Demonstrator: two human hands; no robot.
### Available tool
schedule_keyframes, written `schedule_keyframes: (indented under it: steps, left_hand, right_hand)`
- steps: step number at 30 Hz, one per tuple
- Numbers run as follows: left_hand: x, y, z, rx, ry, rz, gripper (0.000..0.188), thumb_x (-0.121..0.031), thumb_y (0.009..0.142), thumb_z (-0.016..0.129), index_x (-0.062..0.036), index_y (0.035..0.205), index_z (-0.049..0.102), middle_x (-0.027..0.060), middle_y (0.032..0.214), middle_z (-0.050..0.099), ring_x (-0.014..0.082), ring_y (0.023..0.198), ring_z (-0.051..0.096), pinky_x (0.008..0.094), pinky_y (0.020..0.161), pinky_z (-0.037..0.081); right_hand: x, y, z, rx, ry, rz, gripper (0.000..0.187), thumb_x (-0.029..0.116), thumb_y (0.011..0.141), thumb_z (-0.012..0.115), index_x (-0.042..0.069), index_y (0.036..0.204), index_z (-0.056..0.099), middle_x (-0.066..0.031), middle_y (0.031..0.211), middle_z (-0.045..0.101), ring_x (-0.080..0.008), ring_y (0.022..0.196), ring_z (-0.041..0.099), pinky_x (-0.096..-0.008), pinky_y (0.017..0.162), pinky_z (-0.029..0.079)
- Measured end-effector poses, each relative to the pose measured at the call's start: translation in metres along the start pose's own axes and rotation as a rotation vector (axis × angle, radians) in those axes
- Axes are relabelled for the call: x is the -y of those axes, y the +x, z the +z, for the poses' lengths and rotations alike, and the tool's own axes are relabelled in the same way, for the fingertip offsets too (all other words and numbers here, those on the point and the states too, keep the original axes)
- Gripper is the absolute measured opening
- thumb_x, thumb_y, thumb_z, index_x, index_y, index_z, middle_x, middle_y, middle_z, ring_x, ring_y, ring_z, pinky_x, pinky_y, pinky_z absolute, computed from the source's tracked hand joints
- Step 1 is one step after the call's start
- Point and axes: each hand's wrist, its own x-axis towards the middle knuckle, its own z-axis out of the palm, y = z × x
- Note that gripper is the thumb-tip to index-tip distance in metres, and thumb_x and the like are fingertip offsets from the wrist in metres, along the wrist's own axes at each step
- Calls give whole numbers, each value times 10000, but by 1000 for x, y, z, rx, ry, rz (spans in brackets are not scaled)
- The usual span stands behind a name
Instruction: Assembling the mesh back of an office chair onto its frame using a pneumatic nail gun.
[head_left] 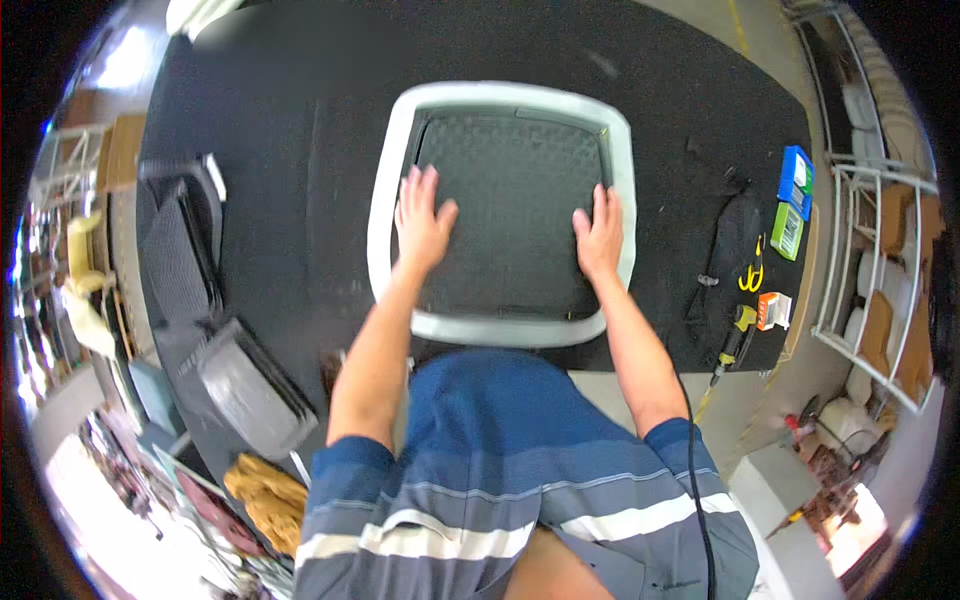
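A light grey plastic frame [388, 190] with a dark mesh panel [515, 200] inside it lies flat on a black work table [300, 130], straight in front of me. My left hand [420, 220] rests flat on the mesh near the frame's left side, fingers spread. My right hand [598, 235] presses flat on the mesh at the frame's right edge, its fingers near the inner rim. Neither hand grips anything.
A stack of dark mesh panels [180, 250] and a grey panel [250, 390] lie at the table's left. On the right edge are blue and green boxes [793, 200], yellow-handled scissors [752, 275], a small orange box [772, 310] and a power screwdriver [735, 340]. White wire shelving [870, 270] stands at the right.
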Motion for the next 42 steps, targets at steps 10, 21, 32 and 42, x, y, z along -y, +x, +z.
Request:
schedule_keyframes:
  steps: [10,21,32,42]
  left_hand:
    - [78,-140,-38,114,-753,-921,488,-418,913,603,-33,1213,616,44,937,660,131,853,583,291,700,441]
    - [48,-133,-24,-35,-793,-879,514,-278,850,728,84,1183,578,138,1059,675,192,949,629,304,833,483]
    - [78,-135,1,-38,-930,-859,664,-345,938,607,63,1401,361,212,1369,492,280,1269,469,378,1065,352]
    - [63,-130,-13,-43,-1025,-895,513,-244,944,620,-1,1357,437,123,1258,572,230,1122,545,371,960,433]
  right_hand:
    - [-37,-95,-47,272,655,655,585,389,951,578,-45,1329,476,-156,1304,562,-230,1193,534,-336,1015,389]
    - [-34,-90,-46,293,727,682,544,338,824,760,-38,1154,546,-122,1072,633,-195,978,592,-332,895,453]
    - [-35,-84,-48,383,675,712,670,377,807,771,-87,1207,501,-180,1133,617,-233,1024,600,-351,900,475]
    - [-46,-94,-37,310,730,700,657,367,782,787,-83,1185,528,-188,1101,637,-248,992,620,-351,882,479]
